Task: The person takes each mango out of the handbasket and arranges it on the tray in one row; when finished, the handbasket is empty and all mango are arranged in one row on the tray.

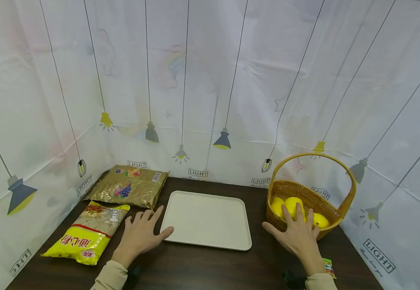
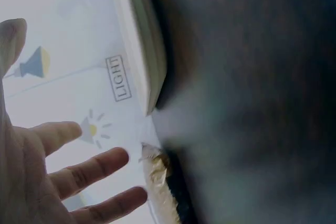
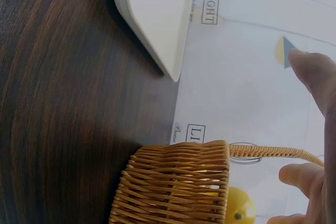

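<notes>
My left hand (image 1: 140,235) spreads its fingers over the near left corner of a white rectangular tray (image 1: 206,220), holding nothing. In the left wrist view its fingers (image 2: 89,174) look apart and relaxed. On the right, my right hand (image 1: 298,237) reaches with spread fingers over the front rim of a wicker basket (image 1: 335,209) with a tall handle. Several yellow lemon-like fruits (image 1: 320,220) lie in the basket, partly behind the fingers. The right wrist view shows one fruit (image 3: 240,207) beyond the woven wall, apart from the fingertips.
At the left lie a yellow-ended bag of dry food (image 1: 83,237) and a larger gold bag (image 1: 128,185). A small green packet (image 1: 329,266) is partly hidden by the right wrist. A printed white curtain (image 1: 202,80) stands behind the dark table (image 1: 195,268).
</notes>
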The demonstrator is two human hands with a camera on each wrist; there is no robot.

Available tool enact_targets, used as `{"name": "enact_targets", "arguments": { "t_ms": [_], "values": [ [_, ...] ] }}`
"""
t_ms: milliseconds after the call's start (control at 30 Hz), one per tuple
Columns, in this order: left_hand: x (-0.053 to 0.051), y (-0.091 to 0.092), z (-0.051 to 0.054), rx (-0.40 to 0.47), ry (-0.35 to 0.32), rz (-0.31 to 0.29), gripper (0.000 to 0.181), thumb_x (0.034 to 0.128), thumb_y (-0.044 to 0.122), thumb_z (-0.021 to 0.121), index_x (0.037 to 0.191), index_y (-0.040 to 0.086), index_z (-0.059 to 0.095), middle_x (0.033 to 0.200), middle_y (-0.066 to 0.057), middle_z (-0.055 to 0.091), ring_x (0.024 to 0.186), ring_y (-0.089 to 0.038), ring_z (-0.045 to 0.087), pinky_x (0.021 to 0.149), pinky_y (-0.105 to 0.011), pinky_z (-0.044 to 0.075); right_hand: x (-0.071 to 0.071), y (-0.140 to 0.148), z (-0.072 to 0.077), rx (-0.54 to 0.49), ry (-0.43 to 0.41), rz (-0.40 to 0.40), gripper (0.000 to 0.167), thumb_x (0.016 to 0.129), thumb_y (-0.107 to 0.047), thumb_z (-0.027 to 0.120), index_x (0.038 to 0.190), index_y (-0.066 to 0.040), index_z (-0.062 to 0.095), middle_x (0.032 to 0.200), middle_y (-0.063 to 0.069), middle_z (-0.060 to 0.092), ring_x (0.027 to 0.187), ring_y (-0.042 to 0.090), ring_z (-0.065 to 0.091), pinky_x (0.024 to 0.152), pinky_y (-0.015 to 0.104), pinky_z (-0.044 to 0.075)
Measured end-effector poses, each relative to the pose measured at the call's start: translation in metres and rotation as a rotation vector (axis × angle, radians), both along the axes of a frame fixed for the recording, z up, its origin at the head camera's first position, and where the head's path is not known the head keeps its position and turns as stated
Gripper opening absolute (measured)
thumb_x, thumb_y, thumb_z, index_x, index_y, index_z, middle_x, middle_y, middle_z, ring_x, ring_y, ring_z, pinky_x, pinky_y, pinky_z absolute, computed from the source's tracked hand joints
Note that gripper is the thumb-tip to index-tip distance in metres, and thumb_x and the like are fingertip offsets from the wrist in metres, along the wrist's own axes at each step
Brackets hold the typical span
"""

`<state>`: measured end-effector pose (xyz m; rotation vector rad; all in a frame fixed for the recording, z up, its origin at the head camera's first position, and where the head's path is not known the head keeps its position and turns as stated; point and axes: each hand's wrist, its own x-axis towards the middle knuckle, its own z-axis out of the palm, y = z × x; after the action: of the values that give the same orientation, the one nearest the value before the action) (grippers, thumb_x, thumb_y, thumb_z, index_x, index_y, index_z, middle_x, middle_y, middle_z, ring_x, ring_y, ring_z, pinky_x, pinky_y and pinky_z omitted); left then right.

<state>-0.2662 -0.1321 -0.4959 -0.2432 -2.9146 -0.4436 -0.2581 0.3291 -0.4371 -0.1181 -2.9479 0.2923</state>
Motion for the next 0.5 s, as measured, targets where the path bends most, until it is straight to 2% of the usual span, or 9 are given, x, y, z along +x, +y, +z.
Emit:
{"name": "enact_targets", "arguments": {
  "t_ms": [100, 233, 433, 500],
  "values": [
    [0.001, 0.003, -0.005, 0.012, -0.049, -0.013, 0.093, 0.0861, 0.086, 0.039, 0.158, 0.027, 0.034, 0.138, -0.013, 0.058, 0.128, -0.041, 0.052, 0.096, -0.069, 0.039, 0.000, 0.002, -0.001, 0.004, 0.001, -0.004, 0.108, 0.083, -0.087, 0.044, 0.158, -0.010, 0.032, 0.162, 0.036, 0.008, 0.144, 0.068, 0.000, 0.101, 0.087, 0.014],
    [-0.001, 0.006, -0.011, 0.034, -0.089, -0.037, 0.094, 0.0867, 0.084, 0.042, 0.157, 0.022, 0.037, 0.132, -0.015, 0.060, 0.122, -0.039, 0.054, 0.091, -0.066, 0.043, -0.002, 0.006, -0.002, 0.000, 0.012, -0.008, 0.107, 0.084, -0.086, 0.043, 0.157, -0.009, 0.031, 0.162, 0.035, 0.009, 0.144, 0.068, 0.001, 0.102, 0.086, 0.014],
    [-0.005, 0.006, -0.018, 0.055, -0.131, -0.051, 0.099, 0.0842, 0.085, 0.046, 0.157, 0.018, 0.037, 0.133, -0.016, 0.061, 0.121, -0.038, 0.056, 0.091, -0.064, 0.046, -0.009, 0.016, -0.004, 0.010, 0.072, 0.005, 0.102, 0.086, -0.084, 0.044, 0.154, -0.008, 0.035, 0.159, 0.035, 0.015, 0.142, 0.067, 0.008, 0.102, 0.084, 0.017],
    [-0.007, 0.006, -0.019, 0.075, -0.167, -0.059, 0.101, 0.0831, 0.084, 0.049, 0.158, 0.018, 0.036, 0.137, -0.017, 0.059, 0.123, -0.039, 0.056, 0.093, -0.064, 0.046, -0.012, 0.019, -0.003, 0.019, 0.100, 0.013, 0.099, 0.087, -0.082, 0.046, 0.153, -0.008, 0.038, 0.157, 0.035, 0.019, 0.141, 0.067, 0.011, 0.100, 0.083, 0.019]
  ]
}}
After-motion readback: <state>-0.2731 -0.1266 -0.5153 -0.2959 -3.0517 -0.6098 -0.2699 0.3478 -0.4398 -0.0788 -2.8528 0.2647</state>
